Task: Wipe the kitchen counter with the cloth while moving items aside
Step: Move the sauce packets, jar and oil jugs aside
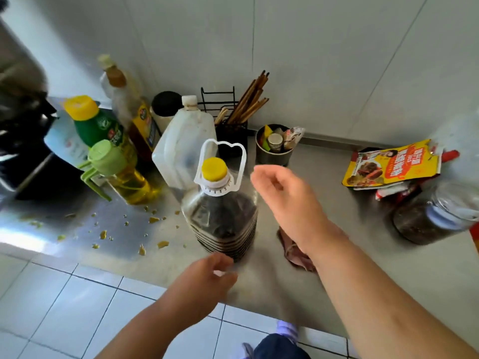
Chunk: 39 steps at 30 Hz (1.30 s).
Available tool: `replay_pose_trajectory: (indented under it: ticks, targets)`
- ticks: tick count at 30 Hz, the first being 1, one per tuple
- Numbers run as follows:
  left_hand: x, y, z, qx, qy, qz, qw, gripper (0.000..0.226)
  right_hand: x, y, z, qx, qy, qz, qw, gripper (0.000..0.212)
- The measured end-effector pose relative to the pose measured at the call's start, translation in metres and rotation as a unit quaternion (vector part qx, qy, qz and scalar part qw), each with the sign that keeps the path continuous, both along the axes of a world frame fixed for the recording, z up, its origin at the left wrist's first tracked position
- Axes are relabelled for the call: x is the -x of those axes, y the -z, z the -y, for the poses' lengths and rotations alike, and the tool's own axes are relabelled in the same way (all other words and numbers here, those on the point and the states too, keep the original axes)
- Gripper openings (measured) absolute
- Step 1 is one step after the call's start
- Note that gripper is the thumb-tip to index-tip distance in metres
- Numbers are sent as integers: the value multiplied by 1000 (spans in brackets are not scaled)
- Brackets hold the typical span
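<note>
We note left grip (pixel 207 275) and right grip (pixel 281 191) released — advise moving the dark jug (pixel 223 216) upright, clear of the cloth (pixel 294 253).

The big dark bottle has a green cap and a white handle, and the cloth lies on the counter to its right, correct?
Not quite. The head view shows the big dark bottle with a yellow cap, not green. The white handle and the cloth on the counter to its right are correct.
</note>
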<state>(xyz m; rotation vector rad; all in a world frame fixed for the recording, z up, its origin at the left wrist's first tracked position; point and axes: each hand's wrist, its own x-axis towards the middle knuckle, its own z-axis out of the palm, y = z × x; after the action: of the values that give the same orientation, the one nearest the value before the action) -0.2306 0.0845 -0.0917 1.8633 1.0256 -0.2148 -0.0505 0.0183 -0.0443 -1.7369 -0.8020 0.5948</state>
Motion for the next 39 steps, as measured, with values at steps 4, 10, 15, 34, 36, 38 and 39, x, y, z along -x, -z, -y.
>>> replay_pose_trajectory:
  ticks: [4, 10, 15, 34, 36, 38, 39]
  targets:
    - [14, -12, -20, 143, -167, 33, 975, 24, 3, -54, -46, 2, -48, -49, 998, 23]
    - [12, -22, -36, 256, -249, 139, 924, 21, 19, -78, -53, 29, -17, -66, 997, 31]
    - [1, -31, -35, 265, -236, 167, 920, 27, 23, -89, -39, 13, 17, -12, 1000, 31]
    - [-158, -75, 43, 305, -76, 215, 925, 20, -89, -125, 72, -96, 300, 26, 949, 20]
    - [-175, -72, 56, 313, -61, 201, 926, 19, -104, -121, 86, -93, 324, 21, 941, 21]
    - [-184, -68, 63, 318, -55, 189, 928, 19, -114, -115, 94, -85, 338, 8, 937, 20]
    - [-190, -67, 65, 320, -52, 183, 928, 20, -119, -112, 98, -79, 346, 2, 935, 20]
